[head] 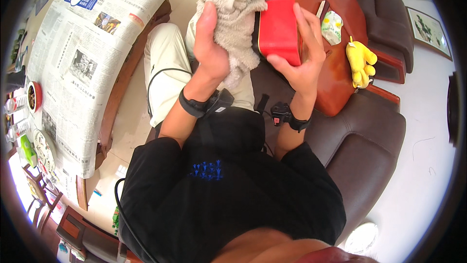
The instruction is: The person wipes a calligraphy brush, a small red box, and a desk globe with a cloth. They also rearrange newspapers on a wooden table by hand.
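My left hand (213, 42) grips a crumpled beige terry cloth (235, 26), its thumb on the near side and its fingers over the top. A loose end of the cloth hangs down towards my lap. In my right hand (308, 51) is a red box (279, 29), with the thumb at its lower edge and the fingers along its right side. The upper part of the cloth reaches the box's left edge; whether it presses on the box I cannot tell. Both are held up above my light trousers (169, 51).
On the left stands a table covered with newspaper (105, 55), bearing a red-rimmed bowl (34, 97) and bottles (16, 104). To the right, a wooden surface (339, 91) beside a brown leather sofa (368, 146) holds a yellow plush toy (359, 64) and a printed packet (332, 28).
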`<state>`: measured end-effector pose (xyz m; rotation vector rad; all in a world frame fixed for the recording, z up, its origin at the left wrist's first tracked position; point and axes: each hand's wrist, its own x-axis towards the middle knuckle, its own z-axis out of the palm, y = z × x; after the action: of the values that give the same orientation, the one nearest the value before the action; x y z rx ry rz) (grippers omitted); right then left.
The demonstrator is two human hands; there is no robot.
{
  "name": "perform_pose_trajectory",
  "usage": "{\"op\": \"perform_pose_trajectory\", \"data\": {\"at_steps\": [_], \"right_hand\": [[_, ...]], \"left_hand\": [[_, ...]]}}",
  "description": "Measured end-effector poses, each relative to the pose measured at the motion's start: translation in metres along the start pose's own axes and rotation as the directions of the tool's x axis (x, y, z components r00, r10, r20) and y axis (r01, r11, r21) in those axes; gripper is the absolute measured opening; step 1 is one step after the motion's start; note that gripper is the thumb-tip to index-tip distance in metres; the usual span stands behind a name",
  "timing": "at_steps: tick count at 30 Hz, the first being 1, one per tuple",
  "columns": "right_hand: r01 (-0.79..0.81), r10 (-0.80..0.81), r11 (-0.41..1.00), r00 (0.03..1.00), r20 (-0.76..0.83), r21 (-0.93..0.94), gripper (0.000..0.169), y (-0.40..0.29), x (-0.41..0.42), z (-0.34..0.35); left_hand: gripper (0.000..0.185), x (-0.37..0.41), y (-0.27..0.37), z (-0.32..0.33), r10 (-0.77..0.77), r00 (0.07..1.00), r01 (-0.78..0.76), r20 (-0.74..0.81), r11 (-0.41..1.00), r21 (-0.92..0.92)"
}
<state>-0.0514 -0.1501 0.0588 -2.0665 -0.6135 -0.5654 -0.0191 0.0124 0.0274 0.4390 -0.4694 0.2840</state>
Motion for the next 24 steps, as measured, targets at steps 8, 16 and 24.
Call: {"op": "perform_pose_trajectory", "data": {"at_steps": [8,16,24], "right_hand": [[0.199,-0.204,0.968,0.979,-0.019,-0.155,0.081,-0.024,0.012,0.025],[-0.026,0.033,0.993,0.997,-0.063,0.113,0.087,0.001,0.008,0.007],[-0.021,-0.116,0.944,0.914,0.390,0.330,0.082,-0.014,0.028,0.006]], "left_hand": [[0.041,0.004,-0.005,-0.013,-0.376,0.923,0.375,-0.076,0.927,-0.032],[0.035,-0.006,-0.014,0.003,-0.053,0.996,0.063,-0.066,0.985,0.162],[0.049,0.014,0.011,-0.036,-0.300,0.954,0.298,0.001,0.949,0.103]]}}
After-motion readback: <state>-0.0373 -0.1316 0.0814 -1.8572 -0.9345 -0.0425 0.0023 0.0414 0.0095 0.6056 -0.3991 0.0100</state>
